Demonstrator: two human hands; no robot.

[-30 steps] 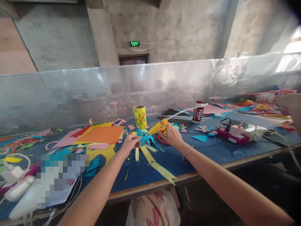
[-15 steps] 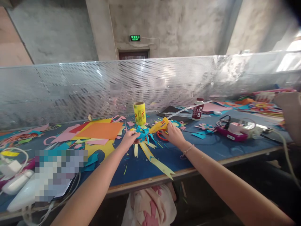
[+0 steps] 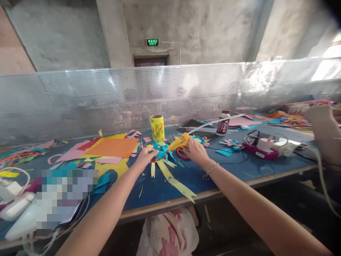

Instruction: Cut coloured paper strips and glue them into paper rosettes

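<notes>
My left hand [image 3: 147, 156] pinches the left side of a blue paper flower [image 3: 161, 150] above the table. Pale yellow paper ribbons [image 3: 177, 183] with notched ends spread out below the flower toward the table's front edge. In my right hand [image 3: 196, 152] is a yellow hot glue gun [image 3: 179, 141], its nozzle pointing left and down at the flower. A long clear glue stick [image 3: 213, 122] sticks out of the gun's back end. Something red and looped [image 3: 182, 153] lies beneath the gun. My fingertips on the flower are partly hidden by its petals.
A yellow cardboard tube [image 3: 158, 128] stands behind the flower, and a dark red bottle [image 3: 223, 123] farther right. Coloured paper sheets [image 3: 113, 147] lie left. A purple power strip [image 3: 259, 151] with cables sits right, near another person's arm [image 3: 323, 124]. A perforated metal screen [image 3: 106, 103] runs along the back.
The glue gun's nozzle has dipped slightly closer to the blue flower. Both hands keep their hold, and the whole view has shifted a little.
</notes>
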